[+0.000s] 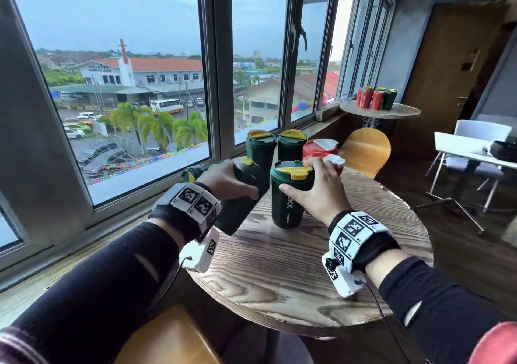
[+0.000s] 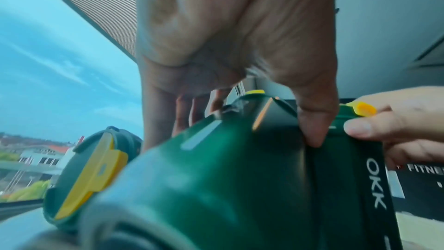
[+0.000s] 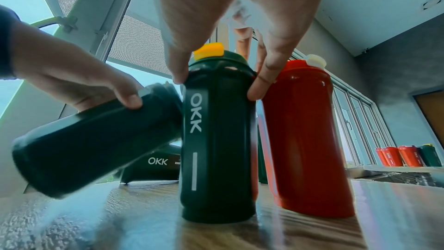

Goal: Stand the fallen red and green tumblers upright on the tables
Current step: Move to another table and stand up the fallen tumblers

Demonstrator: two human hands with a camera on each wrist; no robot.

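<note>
Near surface (image 1: pixel 321 274), round wood, by the window. Landmark: the upright green tumbler (image 1: pixel 291 193) marked OKK, base flat on the wood. Right hand (image 1: pixel 319 196) on it, fingers (image 3: pixel 260 85) curled round its shoulder just under the lid. Just left of it, the tilted green tumbler (image 1: pixel 240 198), base off the wood, gripped by the left hand (image 1: pixel 226 180), thumb and fingers wrapped round its upper body. Further left, another green tumbler (image 2: pixel 88 176) lies on its side, untouched. Behind the landmark: two green tumblers upright; right of it, red tumblers (image 1: pixel 321 151) upright. The far surface (image 1: pixel 380 110) carries a standing cluster. Judged: mostly done; one mid-righting, one down.
</note>
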